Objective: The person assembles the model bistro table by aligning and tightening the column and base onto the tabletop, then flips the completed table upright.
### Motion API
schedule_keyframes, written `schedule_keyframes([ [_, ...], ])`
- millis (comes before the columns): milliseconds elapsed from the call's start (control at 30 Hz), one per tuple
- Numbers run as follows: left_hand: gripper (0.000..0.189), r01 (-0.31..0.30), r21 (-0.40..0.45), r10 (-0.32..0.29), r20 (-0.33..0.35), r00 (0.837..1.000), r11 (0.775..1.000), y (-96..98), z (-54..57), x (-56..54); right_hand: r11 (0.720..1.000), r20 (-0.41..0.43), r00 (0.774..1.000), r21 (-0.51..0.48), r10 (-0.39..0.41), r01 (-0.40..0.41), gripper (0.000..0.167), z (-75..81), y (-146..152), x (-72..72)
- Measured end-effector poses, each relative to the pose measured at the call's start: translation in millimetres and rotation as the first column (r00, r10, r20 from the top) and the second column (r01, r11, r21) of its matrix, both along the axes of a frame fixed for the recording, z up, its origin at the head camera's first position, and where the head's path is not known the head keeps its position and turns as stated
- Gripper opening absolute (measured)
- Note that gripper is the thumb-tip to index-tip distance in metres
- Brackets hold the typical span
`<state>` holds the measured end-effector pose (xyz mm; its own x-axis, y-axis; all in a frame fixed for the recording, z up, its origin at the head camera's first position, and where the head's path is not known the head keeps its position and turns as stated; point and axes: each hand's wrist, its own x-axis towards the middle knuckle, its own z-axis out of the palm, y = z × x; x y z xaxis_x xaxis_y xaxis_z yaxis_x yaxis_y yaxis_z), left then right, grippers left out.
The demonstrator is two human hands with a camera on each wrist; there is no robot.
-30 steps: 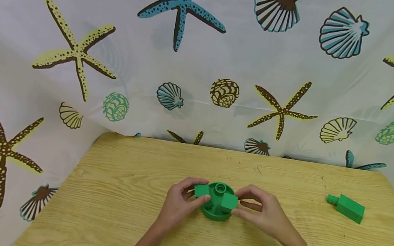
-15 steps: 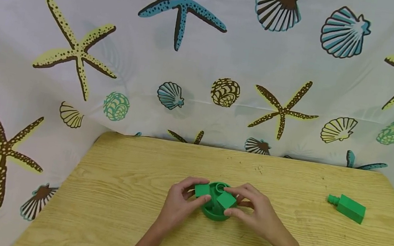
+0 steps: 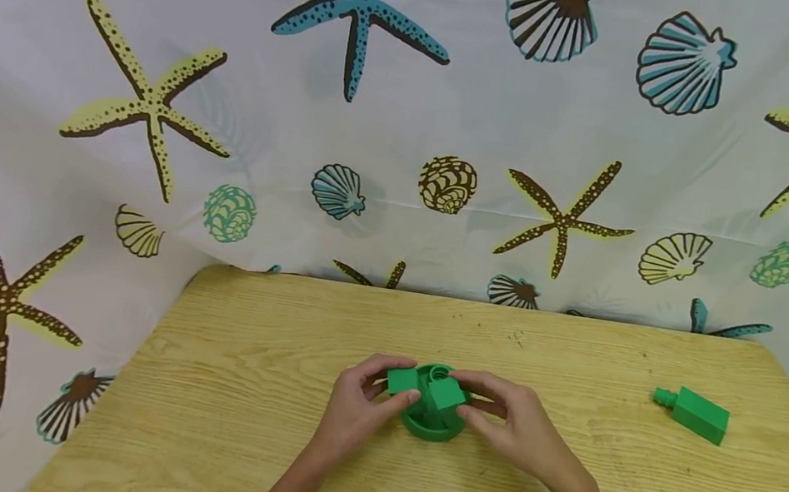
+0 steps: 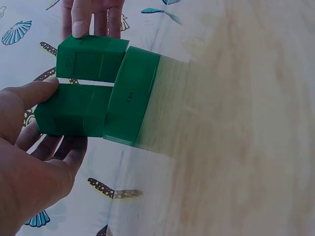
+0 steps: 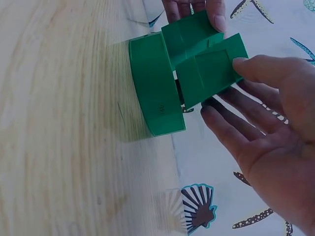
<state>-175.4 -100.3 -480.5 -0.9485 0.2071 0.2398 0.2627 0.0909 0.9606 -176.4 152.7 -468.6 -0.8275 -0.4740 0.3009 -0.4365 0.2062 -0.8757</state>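
Note:
A round green base (image 3: 430,433) with a ring-shaped socket at its far side sits on the table. My left hand (image 3: 359,405) holds a green block (image 3: 402,380), which stands upright on the base's left side. My right hand (image 3: 524,424) pinches a second green block (image 3: 446,393) by its upper end, over the base's right part. In the right wrist view this block (image 5: 211,73) stands turned and slightly tilted, with a narrow dark gap between it and the base (image 5: 157,88). The left block (image 4: 74,110) meets the base in the left wrist view.
A third green block (image 3: 700,416) with a ridged peg lies on its side at the right of the wooden table (image 3: 252,394). A white cloth (image 3: 413,114) with starfish and shells hangs behind and at the sides.
My right hand has shifted left with its block, which has turned and moved closer to the left block. The left hand and its block have stayed in place.

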Motion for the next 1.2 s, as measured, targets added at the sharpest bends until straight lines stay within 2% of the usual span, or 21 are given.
schedule_keyframes([
  [167, 0.038, -0.009, -0.012, 0.009, 0.000, 1.000, 1.000, -0.3, 1.0, -0.2, 0.995, -0.014, 0.996, 0.032, -0.091, 0.091, 0.035, 0.5, -3.0, -1.0],
  [300, 0.038, -0.010, -0.018, 0.011, 0.002, 1.000, 1.000, -0.6, 0.6, -0.1, 0.991, -0.024, 0.992, 0.044, -0.127, 0.128, 0.038, -0.1, -6.1, -1.5],
  [533, 0.037, -0.017, -0.025, 0.017, 0.001, 1.000, 1.000, -0.5, -0.1, 0.2, 0.989, -0.092, 0.990, 0.090, -0.107, 0.115, 0.054, -4.4, -9.9, -2.9],
  [767, 0.038, -0.016, -0.023, 0.017, 0.009, 1.000, 1.000, -0.3, 2.1, 0.2, 0.985, -0.072, 0.990, 0.107, -0.125, 0.132, 0.052, -2.9, -8.0, -3.7],
  [933, 0.038, -0.024, -0.022, 0.025, 0.006, 1.000, 0.999, -0.5, 1.9, 0.4, 0.984, -0.065, 0.988, 0.103, -0.140, 0.146, 0.044, -0.9, -4.9, -3.1],
  [1200, 0.038, -0.017, -0.006, 0.017, 0.007, 1.000, 1.000, -0.7, 2.1, 0.7, 0.987, -0.066, 0.986, 0.050, -0.151, 0.155, 0.040, -2.4, 2.1, -3.3],
])
